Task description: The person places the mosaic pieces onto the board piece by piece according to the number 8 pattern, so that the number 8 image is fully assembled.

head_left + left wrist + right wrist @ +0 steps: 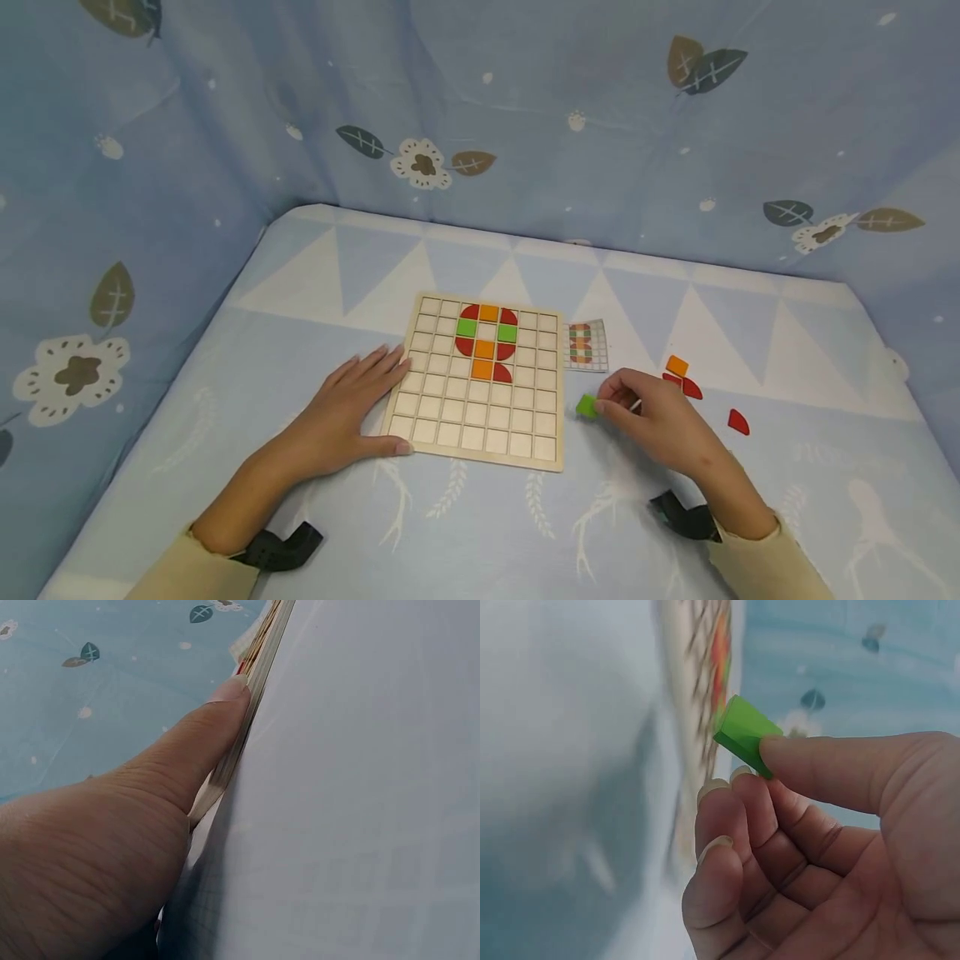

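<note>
My right hand point(663, 421) pinches a green square tile point(587, 407) between thumb and fingertip, just off the board's right edge. In the right wrist view that green tile point(744, 729) is tilted, with the other fingers curled below it. The wooden grid board point(442, 433) lies flat and carries a pattern of orange square tiles point(483, 350), green square tiles point(466, 328) and red quarter-round tiles point(502, 373) in its upper part. My left hand point(341, 421) rests with fingers extended at the board's left edge. Its thumb point(217, 712) touches the near edge.
A small pattern card point(596, 346) lies against the board's right side. Further right are a loose orange square tile point(677, 366), red pieces point(692, 388) beside it and a separate red quarter-round piece point(738, 422). A patterned cloth point(525, 108) hangs behind the table.
</note>
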Demonstrator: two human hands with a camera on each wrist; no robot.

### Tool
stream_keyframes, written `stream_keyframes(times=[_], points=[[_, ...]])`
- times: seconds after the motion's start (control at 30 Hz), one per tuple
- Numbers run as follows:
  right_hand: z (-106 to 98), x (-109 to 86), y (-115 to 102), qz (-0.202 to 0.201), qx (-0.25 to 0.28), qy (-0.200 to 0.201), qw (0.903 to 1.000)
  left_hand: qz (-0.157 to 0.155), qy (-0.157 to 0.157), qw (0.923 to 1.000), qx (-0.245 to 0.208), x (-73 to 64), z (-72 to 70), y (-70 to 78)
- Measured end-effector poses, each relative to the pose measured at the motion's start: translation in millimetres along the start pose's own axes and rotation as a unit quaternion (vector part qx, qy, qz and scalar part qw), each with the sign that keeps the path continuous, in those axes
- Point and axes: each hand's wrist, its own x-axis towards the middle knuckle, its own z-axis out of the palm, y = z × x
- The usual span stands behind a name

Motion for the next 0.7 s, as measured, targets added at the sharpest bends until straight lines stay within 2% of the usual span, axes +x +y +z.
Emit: stream_keyframes(times=[0.13,0.33,0.7], points=[[5.4,12.0,-17.2,-0.028,0.000,-0.017,0.9995,0.000,0.000,1.0000,-0.002,0.4,0.6,0.6],[17.2,29.4,-34.5,-0.047,-0.002,-0.037,0.9982,0.000,-0.001,1.0000,0.000,1.7,0.9,0.7],[32.4,59.1,-52.1,-0.059,0.016,-0.061,0.9963,-0.010,-0.002,0.9999,0.001,1.6,0.2,2.9]])
